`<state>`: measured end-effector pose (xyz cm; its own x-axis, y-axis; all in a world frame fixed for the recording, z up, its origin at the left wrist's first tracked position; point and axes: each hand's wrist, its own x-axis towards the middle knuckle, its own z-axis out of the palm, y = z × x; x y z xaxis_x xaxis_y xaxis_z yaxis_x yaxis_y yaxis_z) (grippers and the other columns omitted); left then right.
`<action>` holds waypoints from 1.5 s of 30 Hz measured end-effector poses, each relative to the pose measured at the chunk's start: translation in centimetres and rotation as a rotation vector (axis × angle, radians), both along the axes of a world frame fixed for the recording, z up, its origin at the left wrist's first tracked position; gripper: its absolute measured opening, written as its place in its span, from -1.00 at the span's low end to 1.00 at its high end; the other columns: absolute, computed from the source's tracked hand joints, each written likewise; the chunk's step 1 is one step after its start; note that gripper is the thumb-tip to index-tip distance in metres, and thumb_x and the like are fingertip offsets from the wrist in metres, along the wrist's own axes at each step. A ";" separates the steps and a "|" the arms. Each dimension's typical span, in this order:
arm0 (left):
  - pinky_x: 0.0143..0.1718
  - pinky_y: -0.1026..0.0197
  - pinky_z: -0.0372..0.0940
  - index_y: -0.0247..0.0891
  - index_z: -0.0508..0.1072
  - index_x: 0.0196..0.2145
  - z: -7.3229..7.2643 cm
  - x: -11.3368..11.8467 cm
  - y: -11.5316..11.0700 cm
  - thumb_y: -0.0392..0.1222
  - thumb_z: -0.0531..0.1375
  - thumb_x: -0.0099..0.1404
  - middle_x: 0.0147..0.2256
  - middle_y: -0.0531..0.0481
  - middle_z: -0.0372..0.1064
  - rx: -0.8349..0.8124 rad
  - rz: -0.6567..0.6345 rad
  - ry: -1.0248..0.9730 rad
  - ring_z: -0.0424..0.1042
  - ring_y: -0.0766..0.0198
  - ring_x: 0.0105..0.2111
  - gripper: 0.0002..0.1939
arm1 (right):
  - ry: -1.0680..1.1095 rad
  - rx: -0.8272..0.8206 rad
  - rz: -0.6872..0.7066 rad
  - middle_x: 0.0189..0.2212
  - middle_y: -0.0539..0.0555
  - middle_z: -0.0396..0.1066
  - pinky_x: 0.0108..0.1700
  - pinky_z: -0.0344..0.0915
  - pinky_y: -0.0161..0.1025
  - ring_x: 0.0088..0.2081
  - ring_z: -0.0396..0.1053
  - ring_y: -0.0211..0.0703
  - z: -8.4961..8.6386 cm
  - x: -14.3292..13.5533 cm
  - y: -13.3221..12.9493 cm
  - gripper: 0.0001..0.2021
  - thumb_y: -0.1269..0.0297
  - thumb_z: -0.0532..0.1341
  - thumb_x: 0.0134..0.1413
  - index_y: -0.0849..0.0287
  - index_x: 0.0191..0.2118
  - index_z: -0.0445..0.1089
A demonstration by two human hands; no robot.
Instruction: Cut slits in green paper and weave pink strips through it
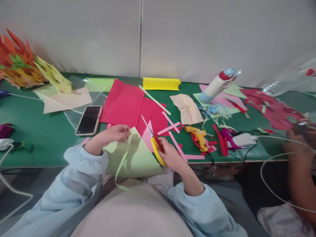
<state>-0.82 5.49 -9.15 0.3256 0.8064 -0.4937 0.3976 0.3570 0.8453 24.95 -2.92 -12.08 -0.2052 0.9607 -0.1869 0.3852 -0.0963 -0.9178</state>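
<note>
My left hand (118,134) is closed in a pinch at the top corner of a light green paper sheet (142,156). From those fingers a narrow light green paper strip (123,161) curls down across the sheet toward my lap. My right hand (171,153) grips yellow-handled scissors (156,148) just right of the sheet. Their blades point away from me and to the left, apart from the sheet's upper corner, above a pink scrap (147,135). Whether the strip is still joined to the sheet is hidden at my left fingers.
Red paper sheets (120,102) and a phone (89,120) lie ahead. Pink strips (177,144), a yellow glue gun (198,135) and a bottle (216,86) are to the right. Another person's hand (300,141) works at far right, beside a white cable (263,171). Paper flames (18,62) stand far left.
</note>
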 end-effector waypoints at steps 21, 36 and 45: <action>-0.42 0.30 0.30 -0.26 0.37 -0.50 -2.3 3.8 1.9 0.00 0.34 0.05 -0.55 0.03 0.40 0.122 0.180 -0.194 0.42 0.33 -0.51 -0.70 | -0.976 0.200 -0.027 -0.15 0.37 0.40 -0.07 0.27 -0.09 -0.10 0.38 0.12 0.3 -0.9 1.2 -0.72 0.24 0.21 0.20 0.36 -0.09 0.41; -0.31 0.24 0.38 -0.28 0.42 -0.42 -1.8 2.9 2.6 -0.08 0.41 0.03 -0.52 0.08 0.34 -0.066 0.232 -0.497 0.39 0.37 -0.46 -0.71 | -0.374 0.135 0.059 -0.52 -0.01 0.33 -0.38 0.09 -0.29 -0.44 0.25 -0.24 0.5 -4.7 2.0 -0.71 0.07 0.23 0.16 0.18 -0.46 0.37; -0.23 0.03 0.46 -0.24 0.32 -0.44 -1.8 2.5 2.9 -0.19 0.26 0.18 -0.60 0.14 0.28 -0.161 0.434 -0.594 0.35 0.38 -0.56 -0.83 | 0.237 -0.189 0.040 -0.48 0.06 0.47 -0.38 0.25 -0.31 -0.49 0.31 -0.31 -0.5 -0.8 0.6 -0.58 -0.08 0.25 0.04 0.27 -0.37 0.48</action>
